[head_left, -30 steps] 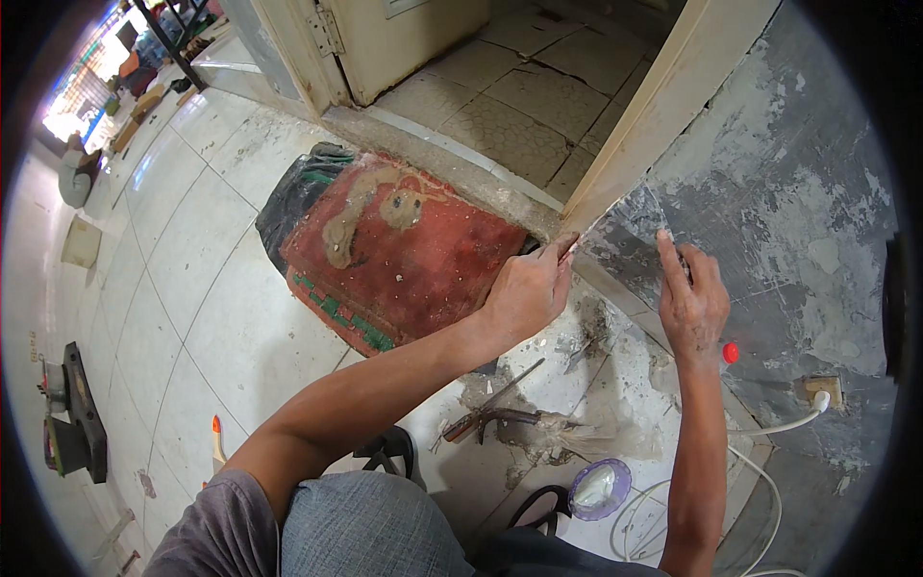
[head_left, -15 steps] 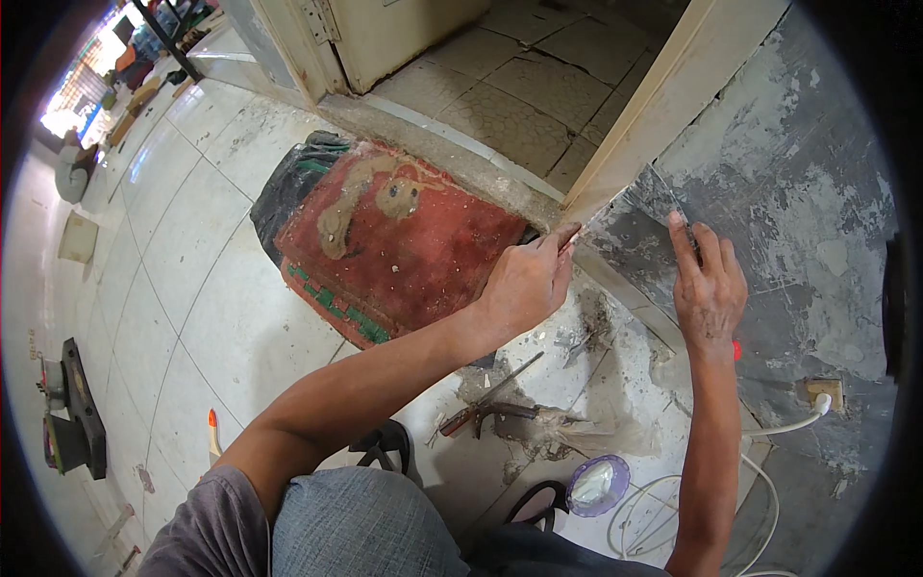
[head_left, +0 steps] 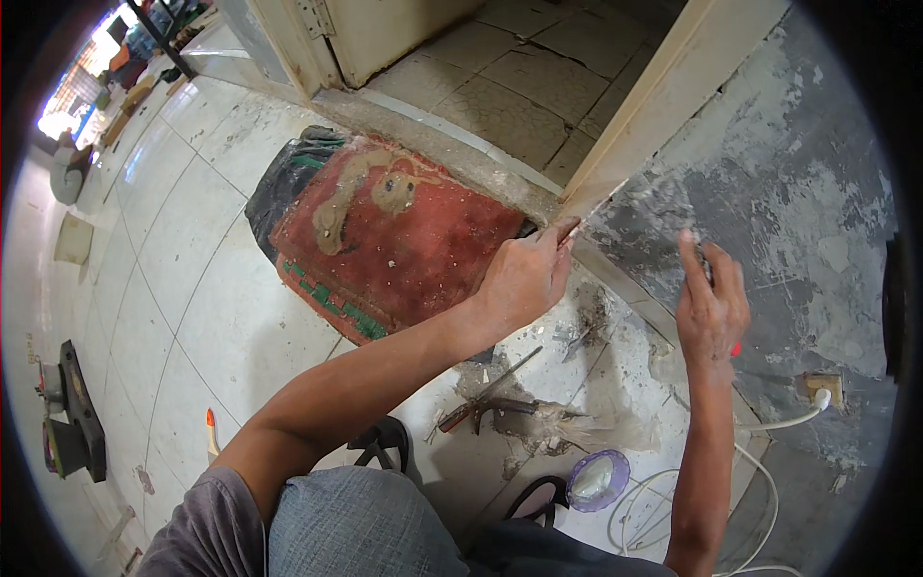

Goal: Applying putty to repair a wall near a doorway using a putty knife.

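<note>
My right hand [head_left: 711, 303] is closed round a scraper, its index finger stretched along it. The scraper's blade [head_left: 670, 200] is blurred by motion against the grey patchy wall [head_left: 769, 212], close beside the door frame. A bit of red shows at my right wrist; I cannot tell whether it belongs to the tool. At the foot of the cream door frame [head_left: 639, 115], my left hand [head_left: 524, 279] grips a thin brown-handled tool [head_left: 569, 229] with a pale edge, pointing toward the wall. Its far part is hard to make out.
A folded red mat [head_left: 423, 240] lies over a black bag by the doorway sill. Near my feet are a hammer [head_left: 514, 405], a long thin tool [head_left: 510, 380], rubble and a purple bowl [head_left: 598, 481] of white paste. A white cable [head_left: 769, 481] runs to a wall socket [head_left: 824, 389].
My right hand has shifted slightly down, away from the door frame, and the scraper's blade is now smeared by motion. My left hand stays almost in place.
</note>
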